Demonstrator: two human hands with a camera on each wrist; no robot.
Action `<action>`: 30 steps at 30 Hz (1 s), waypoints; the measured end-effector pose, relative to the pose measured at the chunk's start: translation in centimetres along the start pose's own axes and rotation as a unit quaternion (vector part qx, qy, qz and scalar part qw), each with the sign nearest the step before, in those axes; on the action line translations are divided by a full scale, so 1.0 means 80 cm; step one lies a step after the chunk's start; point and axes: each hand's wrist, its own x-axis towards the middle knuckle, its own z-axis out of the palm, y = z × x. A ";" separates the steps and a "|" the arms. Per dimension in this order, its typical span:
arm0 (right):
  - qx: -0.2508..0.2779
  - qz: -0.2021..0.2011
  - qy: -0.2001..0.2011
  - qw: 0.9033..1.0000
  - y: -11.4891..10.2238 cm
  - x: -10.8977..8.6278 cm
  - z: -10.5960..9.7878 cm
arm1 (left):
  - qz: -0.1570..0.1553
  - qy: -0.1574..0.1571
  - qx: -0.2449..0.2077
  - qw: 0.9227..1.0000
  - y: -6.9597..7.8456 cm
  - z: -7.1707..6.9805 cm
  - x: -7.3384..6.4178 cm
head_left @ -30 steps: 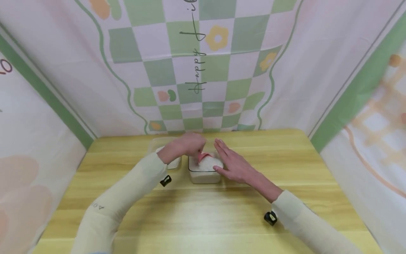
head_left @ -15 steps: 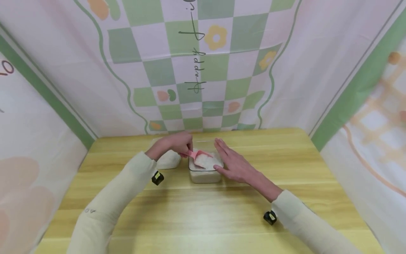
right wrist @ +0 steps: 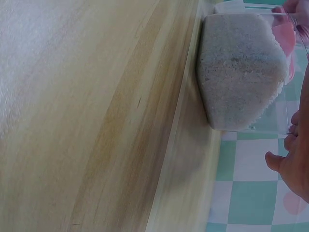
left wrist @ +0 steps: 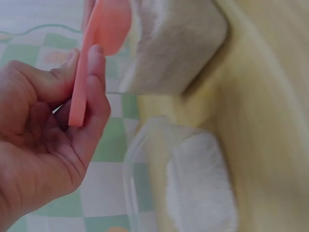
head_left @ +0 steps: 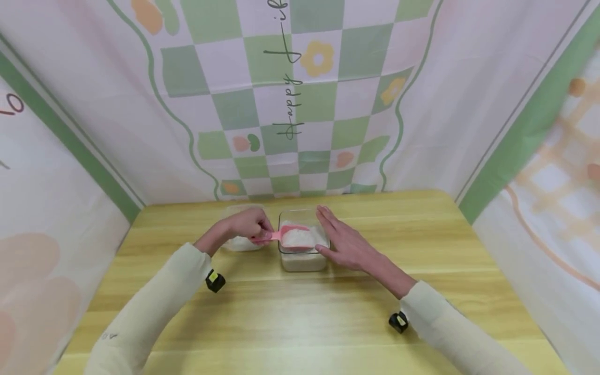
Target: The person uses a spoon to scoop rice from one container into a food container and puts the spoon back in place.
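My left hand (head_left: 249,224) pinches the handle of a pink scoop (head_left: 275,236) between thumb and fingers, plainer in the left wrist view. The scoop's bowl is heaped with white rice and sits level at the mouth of a glass container (head_left: 303,263). More rice (right wrist: 241,72) fills that container, sloping in the right wrist view. With fingers extended, my right hand (head_left: 347,244) rests along the container's right rim. Below my left hand stands a clear plastic container (left wrist: 133,169) with a mound of rice (left wrist: 200,183) inside, partly hidden by the hand in the head view.
The wooden table (head_left: 300,323) stretches in front of both containers and out to each side. Close behind them hangs a checked, printed cloth (head_left: 276,109), with further cloth on the left and right. A small black device (head_left: 215,281) is at the left wrist.
My left hand has drawn leftward and toward me, bringing the scoop from dug into the rice up to level and loaded. The right hand has stayed at the rim.
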 end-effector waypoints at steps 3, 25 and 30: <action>-0.004 -0.001 0.000 1.000 0.001 0.000 0.000 | -0.008 0.020 -0.053 0.998 -0.009 0.010 -0.009; -0.007 0.000 0.005 1.000 0.001 -0.001 0.001 | -0.007 0.097 -0.195 0.976 -0.014 0.036 -0.035; -0.008 0.000 0.008 1.000 0.000 -0.001 0.001 | 0.004 0.112 -0.208 0.972 -0.014 0.037 -0.046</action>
